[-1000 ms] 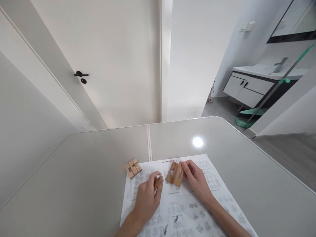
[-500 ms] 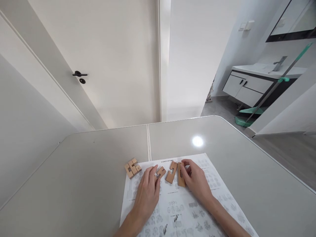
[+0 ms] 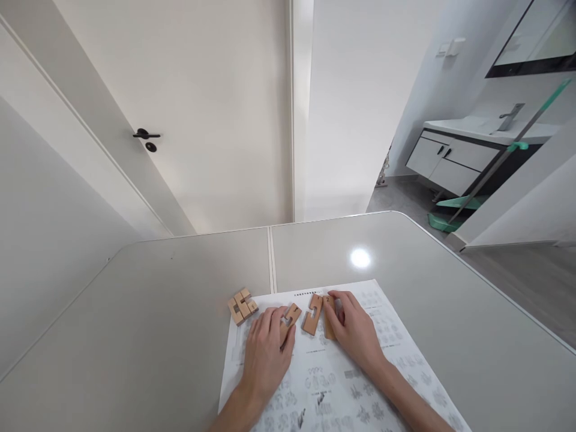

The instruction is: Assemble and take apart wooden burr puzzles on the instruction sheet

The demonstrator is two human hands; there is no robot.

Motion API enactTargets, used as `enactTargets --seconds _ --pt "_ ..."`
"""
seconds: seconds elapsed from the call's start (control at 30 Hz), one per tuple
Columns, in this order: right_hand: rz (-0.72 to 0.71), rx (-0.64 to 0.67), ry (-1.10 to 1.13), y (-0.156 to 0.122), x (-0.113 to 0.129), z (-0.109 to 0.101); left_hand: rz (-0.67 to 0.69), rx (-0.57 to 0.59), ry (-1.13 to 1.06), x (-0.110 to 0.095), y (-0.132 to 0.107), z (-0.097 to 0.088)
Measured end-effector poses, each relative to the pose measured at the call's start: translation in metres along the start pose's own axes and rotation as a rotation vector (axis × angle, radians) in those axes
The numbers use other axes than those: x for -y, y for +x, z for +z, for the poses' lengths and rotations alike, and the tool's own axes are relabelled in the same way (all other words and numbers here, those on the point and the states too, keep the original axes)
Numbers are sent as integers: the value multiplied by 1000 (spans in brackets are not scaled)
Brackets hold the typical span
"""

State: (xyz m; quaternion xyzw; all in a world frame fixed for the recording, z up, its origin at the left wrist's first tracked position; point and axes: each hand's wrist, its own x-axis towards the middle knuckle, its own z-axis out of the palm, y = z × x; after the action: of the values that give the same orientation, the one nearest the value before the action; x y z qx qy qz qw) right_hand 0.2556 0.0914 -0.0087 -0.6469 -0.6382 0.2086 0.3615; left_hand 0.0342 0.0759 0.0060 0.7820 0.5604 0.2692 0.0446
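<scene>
My left hand [image 3: 269, 348] is closed round a notched wooden puzzle piece [image 3: 293, 313], its thumb along the near side and its fingers partly covering the far end. Just right of it a second notched wooden piece [image 3: 310, 323] lies flat and untouched on a printed sheet [image 3: 324, 366]. Under the fingers of my right hand [image 3: 356, 329] is a wooden piece marked 2 [image 3: 328, 306]. Thumb and fingers grip its right side, hiding part of it. Left of my left hand, a cluster of small wooden blocks [image 3: 242, 307] sits at the sheet's upper left corner.
The grey table [image 3: 157, 318] has a pale seam [image 3: 272, 258] running away from me and a bright light reflection at the back right. Beyond it stand a white door [image 3: 216, 120] and, to the right, a washbasin cabinet [image 3: 450, 156] with a green-handled dustpan [image 3: 443, 222].
My left hand's fingers have come down closer round its piece. My right hand has shifted slightly left, and the number on its piece now shows.
</scene>
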Motion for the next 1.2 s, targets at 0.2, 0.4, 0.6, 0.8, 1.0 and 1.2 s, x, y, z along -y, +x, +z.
enactTargets --seconds 0.2,0.4,0.6,0.8,1.0,1.2 --pt "4 10 -29 -2 0 2 9 2 1 -3 0 -1" --pt "-27 19 -17 -1 2 0 15 28 -25 -5 0 -3" --pt "-119 105 33 0 4 -3 -4 82 -125 -7 -1 -7" --pt "-171 254 206 -3 13 -7 41 202 -184 -6 -3 -9" --pt "-143 376 401 -5 18 -6 108 323 -215 -4 -3 -11" --pt "-91 325 494 -4 14 0 198 342 -192 -14 5 -23"
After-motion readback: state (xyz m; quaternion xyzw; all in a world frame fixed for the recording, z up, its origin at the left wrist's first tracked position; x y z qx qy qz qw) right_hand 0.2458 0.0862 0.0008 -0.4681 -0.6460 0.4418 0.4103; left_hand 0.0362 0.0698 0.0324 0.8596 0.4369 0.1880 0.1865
